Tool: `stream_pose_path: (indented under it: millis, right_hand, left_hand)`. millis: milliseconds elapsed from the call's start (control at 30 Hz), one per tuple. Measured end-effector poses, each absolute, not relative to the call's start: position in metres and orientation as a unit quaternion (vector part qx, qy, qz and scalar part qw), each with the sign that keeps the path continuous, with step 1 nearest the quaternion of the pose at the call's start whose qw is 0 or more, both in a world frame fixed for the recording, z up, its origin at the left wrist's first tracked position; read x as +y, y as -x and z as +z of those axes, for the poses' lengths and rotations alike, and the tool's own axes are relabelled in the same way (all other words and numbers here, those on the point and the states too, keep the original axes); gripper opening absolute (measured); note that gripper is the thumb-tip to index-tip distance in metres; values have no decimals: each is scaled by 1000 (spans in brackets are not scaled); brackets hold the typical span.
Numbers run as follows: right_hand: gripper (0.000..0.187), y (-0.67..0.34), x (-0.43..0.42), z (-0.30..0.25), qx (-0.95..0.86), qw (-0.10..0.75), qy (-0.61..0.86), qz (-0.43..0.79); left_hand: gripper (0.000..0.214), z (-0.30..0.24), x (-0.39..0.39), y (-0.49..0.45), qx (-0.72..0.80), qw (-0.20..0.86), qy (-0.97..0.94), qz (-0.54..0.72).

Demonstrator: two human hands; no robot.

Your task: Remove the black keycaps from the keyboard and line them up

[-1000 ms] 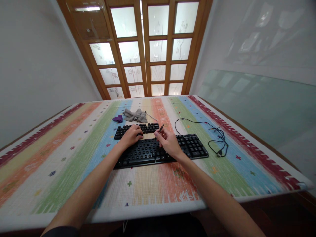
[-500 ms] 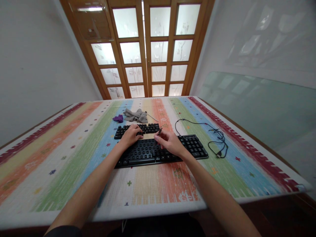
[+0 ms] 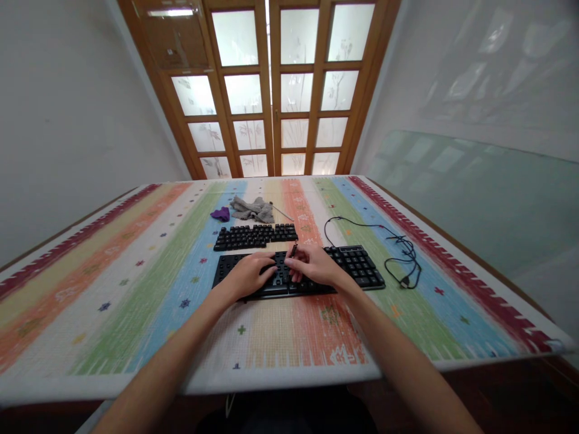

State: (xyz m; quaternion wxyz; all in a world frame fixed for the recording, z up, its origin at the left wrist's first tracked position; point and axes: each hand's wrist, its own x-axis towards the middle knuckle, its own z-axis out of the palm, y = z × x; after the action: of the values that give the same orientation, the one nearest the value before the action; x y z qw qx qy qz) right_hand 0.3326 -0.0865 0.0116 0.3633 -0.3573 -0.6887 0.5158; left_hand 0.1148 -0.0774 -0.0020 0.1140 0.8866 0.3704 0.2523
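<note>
Head view: the black keyboard (image 3: pixel 359 269) lies crosswise on the striped desk (image 3: pixel 136 301), a little to the 6 o'clock side of its middle. Both hands rest on it.

The left hand (image 3: pixel 250 277) lies palm down over the keyboard's left half. Its fingers (image 3: pixel 270 271) are loosely bent and point toward 3 o'clock. They rest on the keys and grip nothing that shows. The left forearm comes in from 7 o'clock, bare and nearly straight.

The right hand (image 3: pixel 316 267) sits just beside it at 3 o'clock, over the middle of the keyboard, knuckles up. Its fingers (image 3: pixel 295 263) are closed in a pinch around a slim dark tool (image 3: pixel 294 248). The tool stands tilted, with its upper end leaning toward 12 o'clock and its lower end hidden among the fingers, down at the keys. The fingertips of the two hands almost meet, and the keys beneath them are covered. The right forearm enters from 5 o'clock, with the wrist slightly raised off the keyboard's near edge.

At 12 o'clock from the keyboard, just apart from it, lies a separate black key block (image 3: pixel 256 236). Farther toward 12 o'clock is a crumpled grey cloth (image 3: pixel 252 208), with a small purple scrap (image 3: pixel 221 213) at its 9 o'clock side. A thin stick (image 3: pixel 281 211) lies at its 3 o'clock side. A black cable (image 3: pixel 398 250) loops on the desk at 3 o'clock from the keyboard. Beyond the desk's far edge stands a wooden door with frosted panes (image 3: pixel 289 90).
</note>
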Motion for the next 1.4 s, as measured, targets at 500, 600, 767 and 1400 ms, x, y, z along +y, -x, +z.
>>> stream_pose_path:
  millis: [500, 600, 767, 1400]
  right_hand:
    - [34, -324, -76, 4, -717, 407, 435, 363]
    - [38, -327, -71, -1, -671, 433, 451, 399]
    - [46, -332, -71, 4, -638, 477, 387, 465]
    - [33, -333, -79, 13, -716, 452, 339, 410]
  left_hand:
    - [30, -9, -80, -113, 384, 114, -888, 228]
    - [27, -7, -81, -113, 384, 121, -886, 230]
    - [32, 2, -85, -115, 383, 152, -864, 289]
    - [30, 7, -79, -124, 381, 365, -763, 373]
